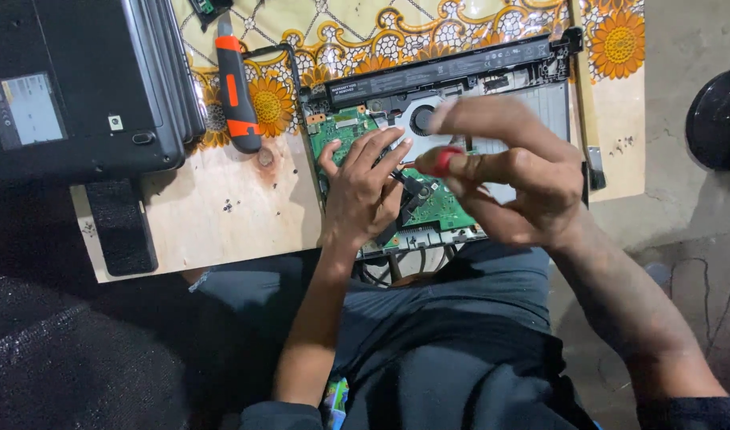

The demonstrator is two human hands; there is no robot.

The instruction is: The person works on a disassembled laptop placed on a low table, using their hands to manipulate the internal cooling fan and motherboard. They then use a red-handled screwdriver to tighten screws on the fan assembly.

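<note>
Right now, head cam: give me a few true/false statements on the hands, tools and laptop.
1. The right hand holds a red-handled screwdriver. True.
2. The left hand rests on the opened laptop, over its green circuit board. True.
3. The orange and black screwdriver is in the left hand. False: it lies on the table, left of the opened laptop, untouched.
4. The stack of closed black laptops sits at the right. False: it is at the upper left.
5. The patterned cloth has orange flowers. True.
</note>
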